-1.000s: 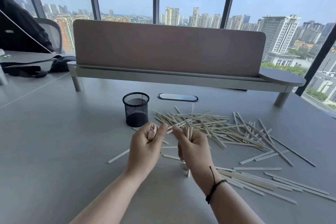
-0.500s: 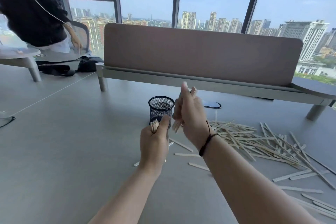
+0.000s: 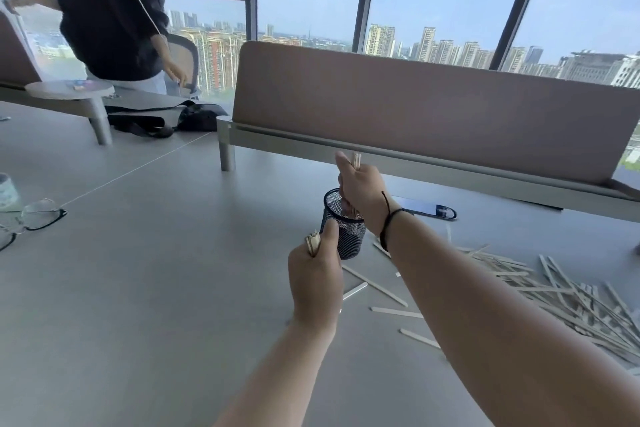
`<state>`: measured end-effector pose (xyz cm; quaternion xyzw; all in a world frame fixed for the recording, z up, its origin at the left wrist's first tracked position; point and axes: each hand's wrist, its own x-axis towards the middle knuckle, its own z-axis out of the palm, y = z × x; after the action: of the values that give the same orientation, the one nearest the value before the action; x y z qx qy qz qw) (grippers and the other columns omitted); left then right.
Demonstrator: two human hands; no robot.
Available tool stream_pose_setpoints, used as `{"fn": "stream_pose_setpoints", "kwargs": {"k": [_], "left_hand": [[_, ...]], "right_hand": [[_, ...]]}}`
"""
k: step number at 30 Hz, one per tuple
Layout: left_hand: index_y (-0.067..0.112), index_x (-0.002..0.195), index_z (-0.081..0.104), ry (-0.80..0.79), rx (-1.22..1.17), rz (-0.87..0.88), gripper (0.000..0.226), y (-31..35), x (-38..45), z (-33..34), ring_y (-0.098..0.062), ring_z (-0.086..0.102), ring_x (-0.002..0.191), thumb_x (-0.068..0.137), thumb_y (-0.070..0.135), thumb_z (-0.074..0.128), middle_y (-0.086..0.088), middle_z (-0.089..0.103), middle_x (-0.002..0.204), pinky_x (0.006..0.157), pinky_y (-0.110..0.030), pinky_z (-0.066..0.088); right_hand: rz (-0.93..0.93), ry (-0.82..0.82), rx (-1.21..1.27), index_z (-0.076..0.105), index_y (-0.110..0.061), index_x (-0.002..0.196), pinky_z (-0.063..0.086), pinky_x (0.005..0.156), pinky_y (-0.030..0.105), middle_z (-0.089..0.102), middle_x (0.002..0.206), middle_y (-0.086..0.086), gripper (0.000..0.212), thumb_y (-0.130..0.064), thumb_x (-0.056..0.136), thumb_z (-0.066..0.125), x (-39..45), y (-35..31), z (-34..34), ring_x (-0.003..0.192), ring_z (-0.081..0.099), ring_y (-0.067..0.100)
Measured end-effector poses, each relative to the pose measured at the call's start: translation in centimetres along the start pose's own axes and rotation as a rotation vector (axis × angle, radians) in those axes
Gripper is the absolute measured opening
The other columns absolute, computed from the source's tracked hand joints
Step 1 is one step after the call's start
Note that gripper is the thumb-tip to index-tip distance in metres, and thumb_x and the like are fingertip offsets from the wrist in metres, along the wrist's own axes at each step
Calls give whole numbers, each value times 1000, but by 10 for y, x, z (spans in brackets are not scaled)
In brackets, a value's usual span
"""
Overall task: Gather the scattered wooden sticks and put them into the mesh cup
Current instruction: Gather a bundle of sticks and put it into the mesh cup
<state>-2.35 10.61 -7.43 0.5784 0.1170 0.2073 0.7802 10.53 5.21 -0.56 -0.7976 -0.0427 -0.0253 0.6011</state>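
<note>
The black mesh cup (image 3: 348,237) stands upright on the grey table. My right hand (image 3: 362,192) is directly over its mouth and grips a bundle of wooden sticks (image 3: 356,160) upright, their lower ends reaching into the cup. My left hand (image 3: 317,279) is just in front of the cup, to its left, and holds a second small bundle of sticks (image 3: 312,242) in its fist. A big heap of scattered wooden sticks (image 3: 568,291) lies on the table to the right, with a few loose sticks (image 3: 375,282) near the cup.
A pink desk divider (image 3: 415,107) on a metal rail runs behind the cup. A dark oval cable cover (image 3: 427,210) sits just behind my right wrist. Eyeglasses (image 3: 33,218) lie at the left edge. A person in a dark top (image 3: 107,7) stands at the far left by a chair.
My right hand has carried its sticks from the pile up and left to the cup's mouth. My left hand has followed toward the cup with its bundle. The view has swung left.
</note>
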Motion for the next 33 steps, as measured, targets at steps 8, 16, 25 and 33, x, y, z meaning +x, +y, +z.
{"fn": "stream_pose_setpoints", "kwargs": {"k": [8,16,25,33], "left_hand": [[22,41,26,30,-101,-30,65,4,5,-6,-21,21,40,94,36,61,2,23,43,45,-26,23],[25,45,25,16,-295,-53,63,22,7,-11,-13,15,35,100,27,56,5,18,44,40,-17,15],[20,65,11,-227,-393,30,56,56,-3,-7,-15,6,46,103,39,47,1,9,52,44,-25,11],[21,46,34,-262,93,180,59,57,20,45,-22,43,44,95,49,54,3,33,43,57,-33,42]], "right_hand": [[23,-169,-542,61,-9,67,49,63,32,58,59,5,47,-47,92,48,-15,0,1,54,51,23],[101,-341,-496,56,-11,74,40,44,14,56,62,3,34,-37,96,54,-58,-4,-18,49,52,14],[-290,77,-238,64,-30,105,53,82,25,71,98,-12,21,-37,86,69,-115,21,-81,92,68,3],[-186,171,-602,66,-36,98,43,79,25,63,104,-19,11,-36,87,67,-193,127,-152,98,59,7]]}}
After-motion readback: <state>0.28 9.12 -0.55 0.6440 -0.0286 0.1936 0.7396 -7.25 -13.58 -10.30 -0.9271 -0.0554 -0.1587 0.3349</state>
